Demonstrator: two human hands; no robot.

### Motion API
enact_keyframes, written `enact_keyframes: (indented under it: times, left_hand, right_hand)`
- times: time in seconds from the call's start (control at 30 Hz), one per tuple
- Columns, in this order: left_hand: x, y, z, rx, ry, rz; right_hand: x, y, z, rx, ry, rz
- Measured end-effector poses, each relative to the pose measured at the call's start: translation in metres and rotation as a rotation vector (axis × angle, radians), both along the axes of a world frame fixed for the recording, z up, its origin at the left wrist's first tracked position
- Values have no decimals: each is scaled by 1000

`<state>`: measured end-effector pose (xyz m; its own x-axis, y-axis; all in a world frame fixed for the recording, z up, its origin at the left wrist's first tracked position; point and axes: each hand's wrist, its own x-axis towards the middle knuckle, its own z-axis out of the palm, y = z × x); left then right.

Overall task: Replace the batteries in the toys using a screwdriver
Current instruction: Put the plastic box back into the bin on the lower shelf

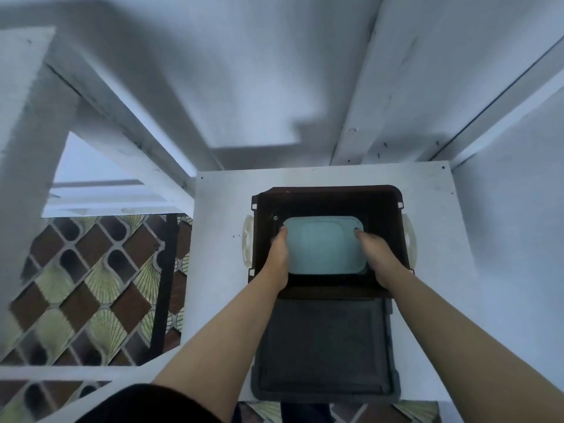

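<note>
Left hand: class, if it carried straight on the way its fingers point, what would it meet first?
Probably the inside of the dark brown square box, its far wall or floor; depth is unclear. The left hand points along the left side of the pale teal lidded container.
</note>
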<state>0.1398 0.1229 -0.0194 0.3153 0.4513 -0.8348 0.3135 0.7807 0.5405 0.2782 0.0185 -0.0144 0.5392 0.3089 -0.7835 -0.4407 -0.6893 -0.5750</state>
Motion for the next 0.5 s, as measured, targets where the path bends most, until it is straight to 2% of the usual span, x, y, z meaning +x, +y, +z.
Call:
enact_keyframes:
  times: [0.17, 0.23, 0.27, 0.33, 0.4, 0.43, 0.5]
  left_hand:
    - [0, 0, 6, 61, 70, -112]
    - [-6, -6, 22, 272, 107, -194]
    - [-13, -11, 30, 444, 97, -201]
    - [-36, -22, 41, 812, 107, -121]
    - [-66, -34, 40, 1073, 247, 66]
    - [-79, -40, 37, 1117, 332, 162]
    - [-101, -51, 32, 1030, 469, 304]
  right_hand:
    - [-9, -4, 4, -5, -79, 55]
    - [-16, -12, 14, 34, -247, 115]
    - [-20, -19, 20, 74, -386, 131]
    - [-31, -39, 33, 178, -700, 83]
    - [-40, -64, 41, 216, -950, -54]
    - [-44, -77, 42, 195, -1013, -151]
    - [-54, -102, 35, 87, -989, -335]
